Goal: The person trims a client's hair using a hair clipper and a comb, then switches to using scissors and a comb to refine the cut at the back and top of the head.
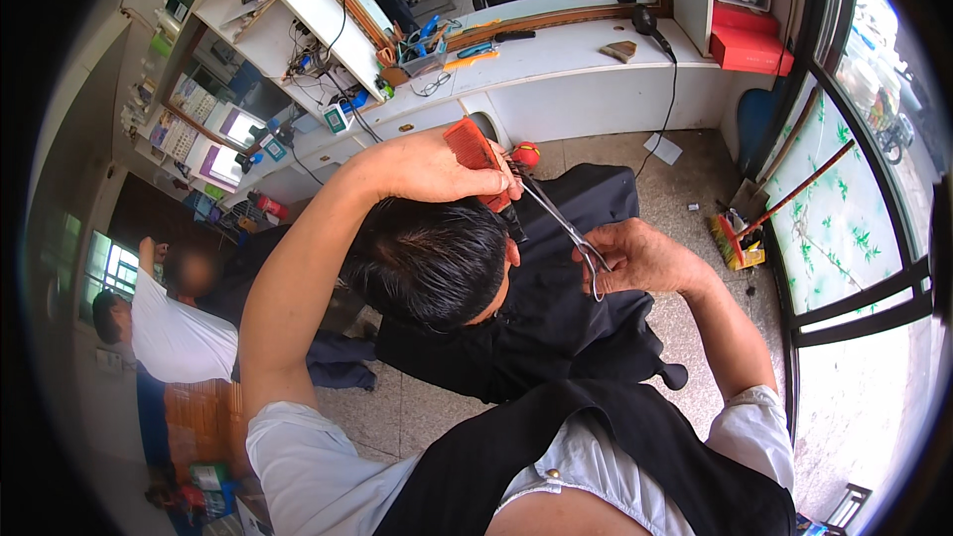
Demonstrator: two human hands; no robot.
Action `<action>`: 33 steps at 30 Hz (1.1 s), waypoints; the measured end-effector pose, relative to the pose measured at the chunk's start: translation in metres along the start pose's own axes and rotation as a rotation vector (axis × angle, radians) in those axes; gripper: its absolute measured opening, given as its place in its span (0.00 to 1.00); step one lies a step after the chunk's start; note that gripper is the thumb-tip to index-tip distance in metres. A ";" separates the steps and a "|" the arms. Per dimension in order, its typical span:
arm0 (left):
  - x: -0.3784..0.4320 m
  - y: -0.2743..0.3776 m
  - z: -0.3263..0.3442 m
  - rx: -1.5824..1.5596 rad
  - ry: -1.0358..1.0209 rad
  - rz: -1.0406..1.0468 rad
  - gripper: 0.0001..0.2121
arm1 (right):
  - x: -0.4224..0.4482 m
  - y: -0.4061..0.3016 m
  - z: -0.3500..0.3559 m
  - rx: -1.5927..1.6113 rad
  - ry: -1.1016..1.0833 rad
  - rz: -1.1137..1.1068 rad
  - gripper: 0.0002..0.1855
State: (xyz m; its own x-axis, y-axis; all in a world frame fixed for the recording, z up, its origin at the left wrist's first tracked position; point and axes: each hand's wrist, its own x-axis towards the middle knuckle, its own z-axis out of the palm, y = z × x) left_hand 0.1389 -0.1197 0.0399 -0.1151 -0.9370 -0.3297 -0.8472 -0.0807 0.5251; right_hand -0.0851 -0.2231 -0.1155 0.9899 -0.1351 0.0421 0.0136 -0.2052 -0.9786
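Observation:
Below me a seated person's head of dark, damp-looking hair (421, 268) is tilted, with a black barber's cape (514, 350) spread around the body. My left hand (432, 167) is raised over the far side of the head and grips an orange-red comb (469, 145). Strands of hair show near its fingertips. My right hand (640, 257) holds haircutting scissors (558, 216) by the finger rings. Their tips reach the fingers of my left hand, close to the comb. Whether the blades are parted is too small to tell.
A white counter (536, 74) under a mirror bears a hair dryer (651, 30), a tool basket (422, 52) and combs. Its black cord (670, 104) hangs to the floor. A broom (730, 238) stands at right. Another person in a white shirt (182, 339) works at left.

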 end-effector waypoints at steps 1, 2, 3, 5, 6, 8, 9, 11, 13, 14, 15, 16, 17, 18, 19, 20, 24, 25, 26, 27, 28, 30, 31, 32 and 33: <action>0.000 0.000 0.000 -0.005 -0.002 0.021 0.12 | 0.001 -0.002 -0.001 -0.014 0.001 -0.005 0.13; 0.000 0.000 0.000 -0.015 -0.006 0.006 0.12 | 0.002 -0.001 -0.002 0.019 0.000 0.015 0.13; 0.000 0.002 0.000 -0.024 -0.010 -0.008 0.11 | 0.003 0.000 -0.004 0.051 0.000 0.034 0.14; -0.001 0.003 0.000 -0.034 -0.009 -0.017 0.12 | 0.003 -0.002 -0.005 0.049 -0.005 0.085 0.14; -0.001 0.003 0.001 -0.036 -0.003 -0.011 0.12 | 0.003 -0.005 -0.007 0.013 -0.009 0.118 0.15; -0.001 0.003 0.001 -0.036 0.000 -0.018 0.12 | 0.003 -0.004 -0.007 -0.031 -0.010 0.105 0.15; -0.001 0.004 0.001 -0.035 -0.003 -0.029 0.12 | 0.001 0.000 -0.006 -0.042 -0.006 0.061 0.15; -0.001 0.004 0.000 -0.040 -0.012 -0.040 0.12 | 0.000 0.000 -0.007 -0.041 -0.005 0.007 0.15; -0.001 0.004 0.000 -0.053 -0.026 -0.041 0.12 | 0.001 -0.006 -0.007 -0.020 -0.009 -0.012 0.14; 0.000 0.003 0.000 -0.055 -0.027 -0.035 0.12 | 0.002 -0.008 -0.008 -0.028 -0.004 -0.009 0.15; 0.000 0.003 0.000 -0.058 -0.027 -0.029 0.12 | 0.003 -0.011 -0.008 -0.035 0.001 -0.006 0.15; 0.000 0.002 0.000 -0.060 -0.028 -0.024 0.12 | 0.004 -0.012 -0.008 -0.042 0.006 -0.004 0.15; 0.001 0.000 0.000 -0.060 -0.032 -0.003 0.12 | 0.004 -0.011 -0.009 -0.034 0.004 0.039 0.15; 0.002 -0.002 0.000 -0.060 -0.034 0.017 0.12 | 0.005 -0.008 -0.010 -0.027 0.000 0.082 0.15; 0.002 -0.004 0.000 -0.061 -0.037 0.036 0.12 | 0.005 -0.006 -0.010 -0.019 -0.003 0.125 0.16; 0.002 -0.006 0.000 -0.059 -0.034 0.023 0.12 | 0.005 -0.005 -0.010 -0.006 -0.009 0.120 0.16; 0.003 -0.005 0.001 -0.069 -0.034 -0.022 0.12 | 0.003 -0.004 -0.009 -0.026 -0.013 0.031 0.17; 0.003 -0.005 0.001 -0.073 -0.037 -0.033 0.12 | 0.003 -0.006 -0.009 -0.048 -0.010 -0.011 0.17; 0.003 -0.005 0.000 -0.066 -0.055 -0.042 0.12 | 0.003 -0.009 -0.009 -0.062 -0.010 -0.017 0.17; 0.003 -0.004 -0.001 -0.059 -0.074 -0.051 0.12 | 0.005 -0.013 -0.010 -0.075 -0.010 -0.023 0.17; 0.004 -0.003 -0.002 -0.052 -0.093 -0.060 0.12 | 0.006 -0.015 -0.012 -0.088 -0.010 -0.030 0.17; 0.003 0.000 -0.002 -0.043 -0.087 -0.071 0.12 | 0.007 -0.012 -0.015 -0.090 -0.028 0.002 0.19; 0.003 0.001 -0.002 -0.038 -0.085 -0.076 0.12 | 0.007 -0.010 -0.017 -0.091 -0.037 0.019 0.20; 0.003 0.001 -0.002 -0.043 -0.085 -0.060 0.12 | 0.006 -0.012 -0.017 -0.104 -0.042 0.067 0.20; 0.003 -0.001 -0.002 -0.049 -0.085 -0.044 0.12 | 0.004 -0.015 -0.017 -0.117 -0.048 0.116 0.20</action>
State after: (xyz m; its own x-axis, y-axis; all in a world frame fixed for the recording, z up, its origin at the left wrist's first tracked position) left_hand 0.1406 -0.1232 0.0399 -0.1232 -0.9002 -0.4176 -0.8265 -0.1399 0.5453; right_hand -0.0838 -0.2371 -0.0977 0.9896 -0.1186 -0.0819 -0.1146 -0.3031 -0.9460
